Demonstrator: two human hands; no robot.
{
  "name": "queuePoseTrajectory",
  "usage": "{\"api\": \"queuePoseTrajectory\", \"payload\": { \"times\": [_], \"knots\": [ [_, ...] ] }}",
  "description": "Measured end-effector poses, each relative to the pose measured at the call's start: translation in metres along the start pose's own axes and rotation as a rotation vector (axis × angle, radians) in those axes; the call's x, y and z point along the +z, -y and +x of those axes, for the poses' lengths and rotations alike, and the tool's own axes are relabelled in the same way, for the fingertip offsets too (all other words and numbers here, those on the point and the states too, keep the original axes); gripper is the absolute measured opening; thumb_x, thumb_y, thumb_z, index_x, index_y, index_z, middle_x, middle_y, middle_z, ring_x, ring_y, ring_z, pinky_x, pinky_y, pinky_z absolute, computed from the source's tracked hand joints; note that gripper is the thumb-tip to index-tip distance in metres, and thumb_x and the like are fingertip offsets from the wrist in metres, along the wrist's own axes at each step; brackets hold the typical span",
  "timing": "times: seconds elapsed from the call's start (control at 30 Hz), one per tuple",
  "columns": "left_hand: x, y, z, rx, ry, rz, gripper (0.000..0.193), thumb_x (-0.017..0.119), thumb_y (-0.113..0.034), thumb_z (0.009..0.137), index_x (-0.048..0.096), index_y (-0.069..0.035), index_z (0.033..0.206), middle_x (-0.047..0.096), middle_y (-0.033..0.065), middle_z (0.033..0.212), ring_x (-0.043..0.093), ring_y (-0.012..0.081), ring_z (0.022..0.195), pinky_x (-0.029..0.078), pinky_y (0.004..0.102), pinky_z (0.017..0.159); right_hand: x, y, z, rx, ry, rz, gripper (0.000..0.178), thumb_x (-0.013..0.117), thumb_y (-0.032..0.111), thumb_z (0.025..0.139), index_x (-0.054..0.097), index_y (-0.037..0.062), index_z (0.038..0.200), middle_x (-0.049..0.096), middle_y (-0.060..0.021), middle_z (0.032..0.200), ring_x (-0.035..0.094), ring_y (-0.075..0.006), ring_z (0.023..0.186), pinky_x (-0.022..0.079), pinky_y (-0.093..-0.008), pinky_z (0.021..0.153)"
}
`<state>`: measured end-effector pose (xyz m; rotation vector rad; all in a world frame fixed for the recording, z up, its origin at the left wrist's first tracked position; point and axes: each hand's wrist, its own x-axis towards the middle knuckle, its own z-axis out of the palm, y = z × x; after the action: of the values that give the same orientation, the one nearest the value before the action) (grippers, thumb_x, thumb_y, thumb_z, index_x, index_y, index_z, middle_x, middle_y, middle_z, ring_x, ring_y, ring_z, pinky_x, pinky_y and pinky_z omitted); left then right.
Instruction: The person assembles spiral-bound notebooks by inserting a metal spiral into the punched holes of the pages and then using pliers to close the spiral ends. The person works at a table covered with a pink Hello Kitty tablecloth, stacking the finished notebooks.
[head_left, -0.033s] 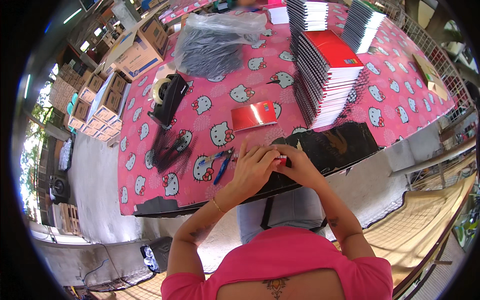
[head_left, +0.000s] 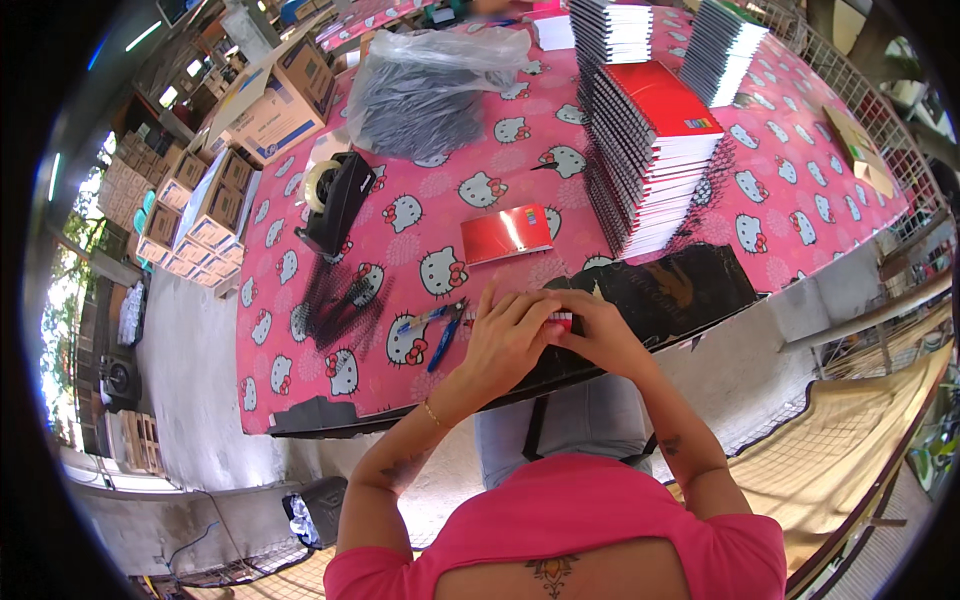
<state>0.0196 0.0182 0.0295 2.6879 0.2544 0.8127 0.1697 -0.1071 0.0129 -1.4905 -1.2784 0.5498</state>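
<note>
Left hand (head_left: pixel 510 335): fingers partly bent, forefinger raised; what they grip underneath, cannot tell. Right hand (head_left: pixel 600 332): thumb and fingers drawn in, apparently pinching a red piece (head_left: pixel 563 321) that shows between the hands, mostly covered. Fingertips meet over it, likely to steady something small.

Pliers (head_left: pixel 441 345) and a blue-handled cutter (head_left: pixel 425 319) lie just left of the left hand, probably for quick reach. Notebook (head_left: pixel 508 234) flat beyond both hands, near. Black coils (head_left: pixel 338 300) farther left, seemingly kept clear of the working spot. Stack (head_left: pixel 665 110) stands beyond the right hand, its coiled edges toward the left, presumably for tidiness. Black board (head_left: pixel 680 290) lies right of the right hand, perhaps protecting the surface (head_left: pixel 420 270).
</note>
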Motion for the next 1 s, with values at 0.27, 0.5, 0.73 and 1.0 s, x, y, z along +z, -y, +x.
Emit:
{"api": "queuePoseTrajectory", "payload": {
  "times": [0.27, 0.5, 0.73, 1.0],
  "knots": [
    [0.006, 0.007, 0.007, 0.066, 0.015, -0.033, 0.022, 0.070, -0.019, 0.086, 0.067, -0.009, 0.105, 0.068, 0.0061, 0.095, 0.064, 0.0248, 0.092, 0.037, 0.0490, 0.106, -0.031, -0.011, 0.002, 0.182, 0.063, 0.244, 0.018, 0.071, 0.001, 0.086, 0.071, -0.0016, 0.104, 0.069, -0.0074, 0.094, 0.063, -0.0101, 0.080, 0.051, -0.0255, 0.070],
    [-0.008, 0.011, 0.010, 0.025, 0.086, 0.017, 0.025, 0.072, -0.022, 0.084, 0.067, -0.008, 0.105, 0.066, 0.0090, 0.091, 0.062, 0.0297, 0.087, 0.044, 0.0461, 0.093, -0.034, -0.008, 0.019, -0.173, 0.123, -0.035, 0.015, 0.073, 0.006, 0.079, 0.066, -0.0021, 0.089, 0.064, -0.0112, 0.081, 0.065, -0.0198, 0.074, 0.051, -0.0312, 0.065],
    [-0.016, 0.001, 0.014, 0.089, 0.126, 0.054, 0.024, 0.070, -0.016, 0.084, 0.066, -0.006, 0.106, 0.066, 0.0112, 0.091, 0.062, 0.0313, 0.086, 0.049, 0.0436, 0.077, -0.010, -0.003, 0.015, -0.116, -0.170, -0.232, 0.019, 0.071, 0.007, 0.074, 0.055, 0.0013, 0.083, 0.058, -0.0134, 0.078, 0.061, -0.0319, 0.069, 0.048, -0.0404, 0.061],
    [-0.095, -0.069, 0.125, 0.127, -0.122, -0.514, 0.035, 0.066, -0.015, 0.091, 0.062, -0.007, 0.125, 0.062, 0.0183, 0.115, 0.063, 0.0309, 0.102, 0.052, 0.0387, 0.082, -0.055, 0.115, 0.015, -0.265, -0.394, 0.150, 0.058, 0.069, 0.013, 0.089, 0.044, 0.0017, 0.141, 0.049, -0.0127, 0.131, 0.050, -0.0216, 0.119, 0.050, -0.0355, 0.091]
  ]
}}
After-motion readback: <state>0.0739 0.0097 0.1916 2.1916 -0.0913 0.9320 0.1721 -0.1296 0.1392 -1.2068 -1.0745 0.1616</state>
